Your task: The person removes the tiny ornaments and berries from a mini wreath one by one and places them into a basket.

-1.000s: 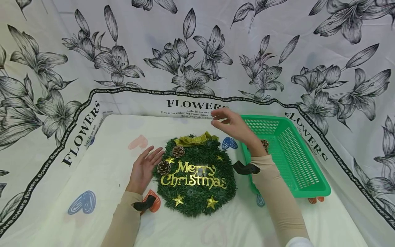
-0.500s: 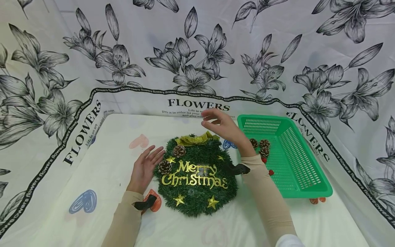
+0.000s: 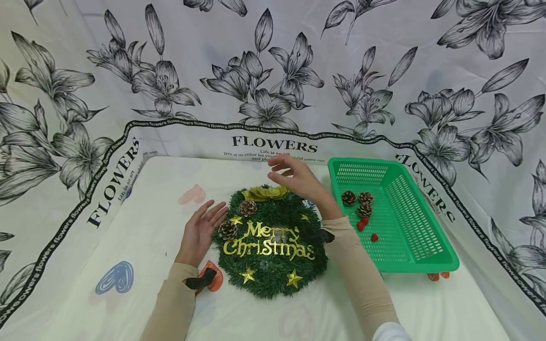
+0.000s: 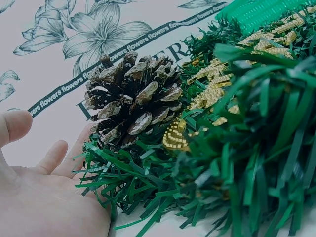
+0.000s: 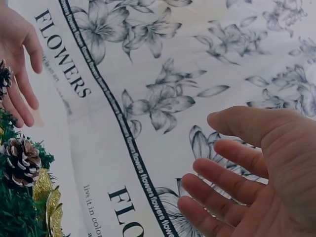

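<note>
A round green tinsel wreath (image 3: 269, 287) lies flat on the table, with gold "Merry Christmas" lettering (image 3: 268, 242) across it. Gold stars, a gold bow (image 3: 265, 192) at the top and two pine cones on its upper left decorate it. My left hand (image 3: 199, 233) is at the wreath's left edge, empty, fingers extended beside the lower pine cone (image 4: 133, 98). Above the bow end hovers my right hand (image 3: 296, 179), fingers loosely bent and holding nothing. In the right wrist view this hand (image 5: 276, 173) is in front of the floral cloth, with the upper pine cone (image 5: 20, 163) at far left.
A green plastic basket (image 3: 420, 266) stands to the right of the wreath. Inside it are three pine cones (image 3: 364, 210) and several small red pieces (image 3: 374, 237). White cloth (image 3: 145, 213) with printed hearts covers the table, and a floral curtain (image 3: 179, 61) rises behind.
My right hand has moved left from beside the basket to above the wreath's bow, uncovering the pine cones and red pieces in the basket. My left hand has stayed in place.
</note>
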### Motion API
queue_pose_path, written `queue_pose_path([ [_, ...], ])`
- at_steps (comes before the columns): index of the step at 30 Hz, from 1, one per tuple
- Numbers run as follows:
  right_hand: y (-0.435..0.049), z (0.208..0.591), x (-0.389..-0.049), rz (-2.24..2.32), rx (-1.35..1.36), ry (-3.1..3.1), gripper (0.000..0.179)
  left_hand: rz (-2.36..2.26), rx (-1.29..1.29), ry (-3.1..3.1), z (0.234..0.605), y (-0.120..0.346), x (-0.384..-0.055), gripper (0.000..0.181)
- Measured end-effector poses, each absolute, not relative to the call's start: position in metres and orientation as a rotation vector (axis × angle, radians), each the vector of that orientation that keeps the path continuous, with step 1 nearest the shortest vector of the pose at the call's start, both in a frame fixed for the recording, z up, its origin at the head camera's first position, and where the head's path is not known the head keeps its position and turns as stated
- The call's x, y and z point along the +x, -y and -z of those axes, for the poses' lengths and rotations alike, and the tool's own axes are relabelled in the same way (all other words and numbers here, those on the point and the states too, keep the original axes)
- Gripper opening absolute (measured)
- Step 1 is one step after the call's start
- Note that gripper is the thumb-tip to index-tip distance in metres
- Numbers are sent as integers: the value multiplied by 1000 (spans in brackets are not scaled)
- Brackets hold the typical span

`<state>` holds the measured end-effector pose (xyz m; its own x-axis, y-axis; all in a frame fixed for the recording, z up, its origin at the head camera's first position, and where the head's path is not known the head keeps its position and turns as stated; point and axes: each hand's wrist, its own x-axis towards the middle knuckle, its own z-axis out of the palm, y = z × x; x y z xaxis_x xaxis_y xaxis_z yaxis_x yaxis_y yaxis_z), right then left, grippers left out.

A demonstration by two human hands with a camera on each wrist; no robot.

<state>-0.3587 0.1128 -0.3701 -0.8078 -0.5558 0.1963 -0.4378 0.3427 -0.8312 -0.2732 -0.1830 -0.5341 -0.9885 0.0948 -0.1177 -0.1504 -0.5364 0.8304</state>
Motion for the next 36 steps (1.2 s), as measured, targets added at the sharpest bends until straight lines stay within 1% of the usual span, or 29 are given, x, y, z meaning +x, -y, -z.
queue_pose_path([
  [12,-101,389,-361,1507,-882,-2428,42,-2647,-91,-1411,536,184,-275,62],
  [22,-92,404,-360,1550,-854,-2380,37,-2650,-83,-1397,538,185,-275,62],
  [36,-82,426,-360,1510,-777,-2368,39,-2648,-70,-1405,536,184,-273,63],
])
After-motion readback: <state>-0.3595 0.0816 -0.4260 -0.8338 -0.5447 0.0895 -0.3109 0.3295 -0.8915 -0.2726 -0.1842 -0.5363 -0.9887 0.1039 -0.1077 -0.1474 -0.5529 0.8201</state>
